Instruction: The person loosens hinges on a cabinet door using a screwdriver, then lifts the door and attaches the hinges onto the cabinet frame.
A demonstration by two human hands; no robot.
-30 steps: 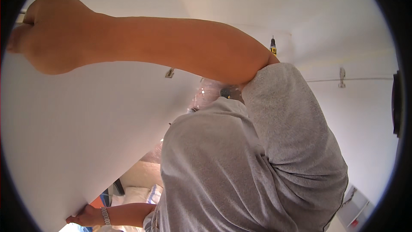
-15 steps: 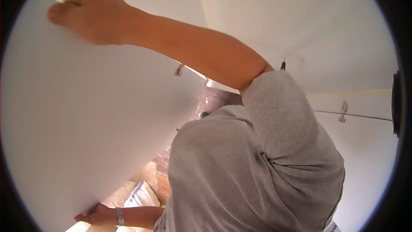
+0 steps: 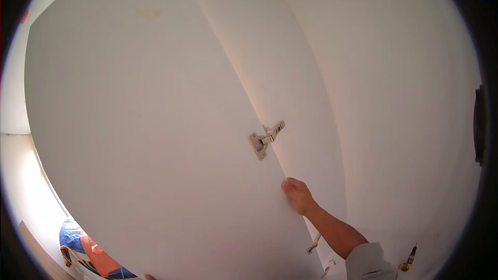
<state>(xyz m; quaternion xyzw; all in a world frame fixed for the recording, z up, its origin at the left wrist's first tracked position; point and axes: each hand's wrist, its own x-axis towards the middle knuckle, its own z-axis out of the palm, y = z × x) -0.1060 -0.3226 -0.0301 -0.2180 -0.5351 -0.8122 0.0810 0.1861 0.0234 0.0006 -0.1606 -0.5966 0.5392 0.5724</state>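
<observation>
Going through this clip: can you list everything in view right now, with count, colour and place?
white panel: one, large, across the middle and left
yellowish mark: one, upper part of the panel
metal hinges: at least three, silvery, along the panel's right edge
white surfaces: several, right and left of the panel
pointed tool: one, yellow and black, lower right
crumpled sheeting: count unclear, blue and orange, lower left
red object: one, left rim, kind unclear
dark object: one, black, right rim, kind unclear
sleeve: one, grey, lower right
right hand: one, bare, gripping the panel's edge
left hand: one, bare, barely showing at the bottom
</observation>
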